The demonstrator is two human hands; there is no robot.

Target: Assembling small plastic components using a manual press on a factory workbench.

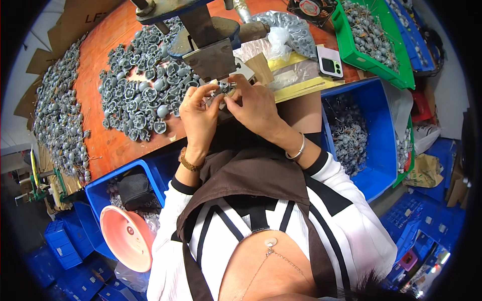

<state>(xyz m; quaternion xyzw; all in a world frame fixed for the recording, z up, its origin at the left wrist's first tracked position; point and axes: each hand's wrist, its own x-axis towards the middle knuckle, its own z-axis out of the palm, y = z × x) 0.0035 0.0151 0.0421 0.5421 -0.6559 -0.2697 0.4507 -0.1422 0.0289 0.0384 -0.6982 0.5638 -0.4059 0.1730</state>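
Here both hands [199, 111] [257, 108] pinch a grey part [225, 88]; a green bin [376, 70] holds grey pieces [369, 31]

A pale phone [330, 62] lies near a black fan [311, 10], a dark pouch [138, 192] near a pink basin [120, 243].

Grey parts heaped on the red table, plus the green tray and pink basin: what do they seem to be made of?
Grey parts: probably moulded plastic, satin; rounded, hollow shells with soft highlights. 
Green tray: likely plastic, slightly glossy; even colour and straight, thin walls. 
Pink basin: likely smooth plastic; uniform colour, rounded rim, though coated metal can't be excluded.
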